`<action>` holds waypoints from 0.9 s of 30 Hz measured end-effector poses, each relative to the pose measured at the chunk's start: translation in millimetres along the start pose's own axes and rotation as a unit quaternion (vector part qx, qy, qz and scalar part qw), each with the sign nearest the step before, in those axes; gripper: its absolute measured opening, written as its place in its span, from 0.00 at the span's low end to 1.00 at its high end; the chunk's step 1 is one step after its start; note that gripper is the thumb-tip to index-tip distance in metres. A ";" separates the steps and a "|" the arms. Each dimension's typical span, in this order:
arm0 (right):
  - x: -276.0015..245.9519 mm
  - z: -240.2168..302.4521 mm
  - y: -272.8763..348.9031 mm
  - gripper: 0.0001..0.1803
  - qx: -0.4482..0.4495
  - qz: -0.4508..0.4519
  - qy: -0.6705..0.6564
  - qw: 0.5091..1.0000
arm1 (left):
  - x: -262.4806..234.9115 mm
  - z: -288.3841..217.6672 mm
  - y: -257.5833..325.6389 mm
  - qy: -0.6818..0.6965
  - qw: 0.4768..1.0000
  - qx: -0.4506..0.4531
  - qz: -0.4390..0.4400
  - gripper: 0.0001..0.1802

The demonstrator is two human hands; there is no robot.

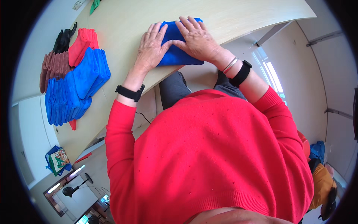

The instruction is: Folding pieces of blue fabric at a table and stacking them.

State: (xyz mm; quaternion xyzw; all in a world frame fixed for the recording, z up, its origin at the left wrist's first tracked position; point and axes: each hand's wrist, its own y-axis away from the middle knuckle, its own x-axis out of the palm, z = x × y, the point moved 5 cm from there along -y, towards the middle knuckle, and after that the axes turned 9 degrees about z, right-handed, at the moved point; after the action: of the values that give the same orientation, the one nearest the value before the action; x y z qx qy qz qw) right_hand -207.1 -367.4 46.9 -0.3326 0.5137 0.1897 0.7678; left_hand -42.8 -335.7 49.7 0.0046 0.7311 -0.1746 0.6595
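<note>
A folded blue towel (178, 56) lies on the pale wooden table in front of me, close to the table's near edge. My left hand (152, 47) rests flat on its left side, fingers stretched out and pointing away from me. Across the right part of the towel lies my right hand (197, 39), also flat, its fingers spread. The thumbs of both hands nearly meet over the middle of the cloth. Neither hand grips anything, and parts of the towel are hidden under them.
On the table's left stand folded blue towels (67, 99), brown towels (55, 69) and red towels (82, 46). A black item (63, 40) sits behind them. A green object (95, 5) lies at the far edge. The bare tabletop (123, 22) stretches leftward from my hands.
</note>
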 end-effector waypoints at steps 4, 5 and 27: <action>14.5 -4.3 2.0 0.34 -0.006 0.030 0.002 1.000 | 30.6 16.8 -11.5 0.087 0.993 -0.027 0.076 0.35; 14.0 -7.0 1.6 0.34 -0.010 0.024 0.006 1.000 | 31.4 21.3 -15.5 0.088 0.992 -0.035 0.082 0.36; -0.1 -22.4 89.2 0.24 0.281 0.117 -0.651 0.695 | 8.4 -8.0 90.2 0.545 0.784 -0.273 -0.119 0.12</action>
State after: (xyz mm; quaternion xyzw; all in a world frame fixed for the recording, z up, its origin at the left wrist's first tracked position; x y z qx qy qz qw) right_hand -278.4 -320.1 13.2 0.1682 -0.0509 0.2940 0.9395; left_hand -30.2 -250.7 19.7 -0.1682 0.9807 -0.0126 0.0990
